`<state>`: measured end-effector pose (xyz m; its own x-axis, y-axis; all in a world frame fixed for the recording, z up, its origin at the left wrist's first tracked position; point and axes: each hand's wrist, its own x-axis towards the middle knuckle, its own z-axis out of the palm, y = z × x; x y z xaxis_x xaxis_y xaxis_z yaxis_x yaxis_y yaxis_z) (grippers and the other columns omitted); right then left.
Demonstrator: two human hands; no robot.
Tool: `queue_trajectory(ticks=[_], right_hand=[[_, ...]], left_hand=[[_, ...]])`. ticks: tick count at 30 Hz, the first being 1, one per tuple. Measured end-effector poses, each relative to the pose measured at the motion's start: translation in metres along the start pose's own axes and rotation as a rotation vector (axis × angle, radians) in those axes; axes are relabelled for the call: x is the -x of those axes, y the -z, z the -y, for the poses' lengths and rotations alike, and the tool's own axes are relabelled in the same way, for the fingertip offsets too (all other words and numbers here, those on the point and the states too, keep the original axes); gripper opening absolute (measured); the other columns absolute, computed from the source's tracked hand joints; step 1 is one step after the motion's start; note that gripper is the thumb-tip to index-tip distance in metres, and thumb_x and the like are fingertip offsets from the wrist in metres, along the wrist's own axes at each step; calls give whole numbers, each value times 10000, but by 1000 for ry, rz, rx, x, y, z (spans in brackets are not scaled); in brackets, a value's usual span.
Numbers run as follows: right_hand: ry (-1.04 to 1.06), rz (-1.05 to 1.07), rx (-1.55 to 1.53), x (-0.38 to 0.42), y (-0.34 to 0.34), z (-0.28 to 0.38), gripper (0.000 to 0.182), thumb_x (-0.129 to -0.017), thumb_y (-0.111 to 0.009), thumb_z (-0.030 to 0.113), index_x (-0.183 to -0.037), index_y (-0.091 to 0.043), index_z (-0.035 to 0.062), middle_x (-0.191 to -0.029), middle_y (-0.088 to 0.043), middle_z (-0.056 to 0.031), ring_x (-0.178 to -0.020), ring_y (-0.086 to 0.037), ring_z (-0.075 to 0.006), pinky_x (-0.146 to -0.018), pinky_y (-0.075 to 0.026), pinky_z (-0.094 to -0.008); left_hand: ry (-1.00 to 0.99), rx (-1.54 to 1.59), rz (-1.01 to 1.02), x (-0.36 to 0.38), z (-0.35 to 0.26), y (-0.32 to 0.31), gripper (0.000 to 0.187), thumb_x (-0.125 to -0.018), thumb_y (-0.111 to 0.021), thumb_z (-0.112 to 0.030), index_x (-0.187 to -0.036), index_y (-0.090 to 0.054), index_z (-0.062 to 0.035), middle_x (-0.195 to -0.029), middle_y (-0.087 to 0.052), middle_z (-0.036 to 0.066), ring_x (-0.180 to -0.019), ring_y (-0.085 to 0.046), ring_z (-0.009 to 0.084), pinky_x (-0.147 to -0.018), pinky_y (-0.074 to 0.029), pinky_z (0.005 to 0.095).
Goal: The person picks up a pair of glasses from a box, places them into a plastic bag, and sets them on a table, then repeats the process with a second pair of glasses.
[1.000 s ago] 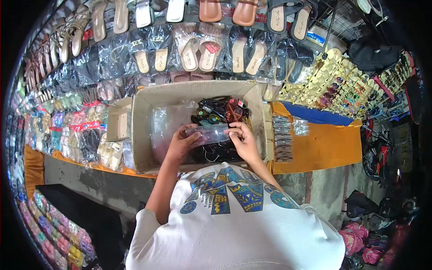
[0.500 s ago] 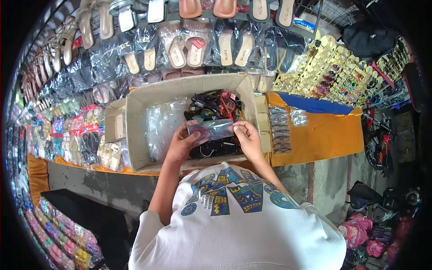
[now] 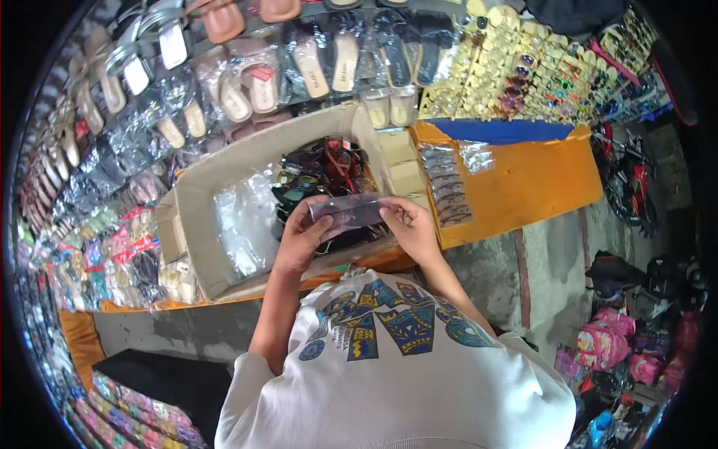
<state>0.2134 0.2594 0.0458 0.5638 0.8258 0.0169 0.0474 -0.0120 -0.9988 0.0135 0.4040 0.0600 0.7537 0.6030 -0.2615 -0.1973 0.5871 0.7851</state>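
Observation:
Between both hands, a small clear plastic bag (image 3: 351, 212) is stretched sideways above the front of a cardboard box (image 3: 196, 243). My left hand (image 3: 301, 238) grips its left end, thumb on top. At the other end, my right hand (image 3: 413, 227) pinches the bag's edge with thumb and fingers. Something dark and purplish shows through the plastic, but I cannot make out what it is. Behind the bag lies a heap of sunglasses (image 3: 336, 163) with dark and red frames, partly hidden by my hands. Flat clear plastic bags (image 3: 243, 228) lie in the box's left part.
Right of the box, bagged eyeglasses (image 3: 445, 187) line an orange-covered table (image 3: 531, 191). Racks of sandals (image 3: 310, 63) rise behind, with a yellow sunglasses display (image 3: 516, 67) at back right. Pink backpacks (image 3: 602, 344) sit low on the right.
The view has turned, so the box and table appear tilted and shifted left. Both hands still hold the bag; my right fingers have moved slightly inward along it.

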Motion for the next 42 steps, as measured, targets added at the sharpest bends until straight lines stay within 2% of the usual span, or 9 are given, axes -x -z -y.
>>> queue_trajectory(ticks=[8,14,16,19,22,27,32,40,42], right_hand=[[11,-185,148,16,59,-1,230,-947,-756,113,-1146,-732,-2,-907,-702,16,-784,-573,-46,-707,-468,-227],[-25,-295,-42,21,117,-10,208,-952,-746,89,-1141,-739,1,-825,-633,55,-731,-509,-23,-652,-417,-214],[-134,-349,-171,22,142,-13,191,-949,-744,65,-1130,-740,4,-817,-616,65,-732,-491,-13,-649,-394,-202],[-102,-428,-57,17,186,-28,183,-941,-750,51,-1117,-734,4,-820,-605,73,-733,-483,-6,-645,-384,-196],[-124,-447,-50,10,246,-58,175,-938,-753,51,-1105,-733,4,-822,-596,80,-733,-475,-2,-648,-380,-189],[-139,-378,-10,-9,370,-89,182,-957,-727,30,-1133,-718,-12,-921,-686,29,-793,-557,-21,-704,-437,-187],[-229,-258,191,-43,473,-109,174,-958,-686,78,-1110,-739,11,-999,-756,-49,-894,-666,-107,-788,-502,-260],[-319,-154,-46,-65,526,-84,187,-999,-638,74,-1120,-728,-36,-1058,-747,-64,-1016,-664,-131,-940,-492,-275],[-321,-155,-19,-67,526,-81,189,-1004,-630,75,-1118,-724,-43,-1064,-747,-66,-1037,-669,-141,-964,-490,-285]], left_hand=[[34,-35,117,-33,31,-49,354,-1032,-524,36,-1380,-510,-27,-1265,-625,142,-1176,-667,291,-1074,-553,467],[-38,-152,119,-57,58,-97,323,-1033,-515,20,-1356,-514,36,-1305,-619,171,-1160,-674,300,-1073,-547,467],[-21,-225,77,-67,67,-118,292,-1024,-540,30,-1315,-543,55,-1251,-657,159,-1133,-685,265,-1041,-557,415],[-87,-588,20,-92,100,-143,260,-997,-623,21,-1253,-616,64,-1168,-690,116,-1086,-681,184,-948,-585,322],[-169,-550,-28,-124,144,-191,274,-985,-648,14,-1254,-622,60,-1158,-697,108,-1065,-680,163,-900,-588,294],[-98,-446,-98,-176,233,-264,254,-976,-654,23,-1229,-631,24,-1077,-666,44,-983,-652,106,-855,-603,282],[-59,-471,-210,-225,305,-326,276,-962,-692,4,-1233,-644,-11,-983,-602,-14,-930,-601,75,-787,-581,242],[-83,-590,-285,-232,318,-373,284,-961,-692,-12,-1242,-649,-5,-998,-651,12,-862,-649,98,-724,-568,267],[-65,-479,-347,-230,314,-381,267,-937,-714,-11,-1199,-662,-3,-958,-660,10,-735,-596,56,-594,-498,240]])
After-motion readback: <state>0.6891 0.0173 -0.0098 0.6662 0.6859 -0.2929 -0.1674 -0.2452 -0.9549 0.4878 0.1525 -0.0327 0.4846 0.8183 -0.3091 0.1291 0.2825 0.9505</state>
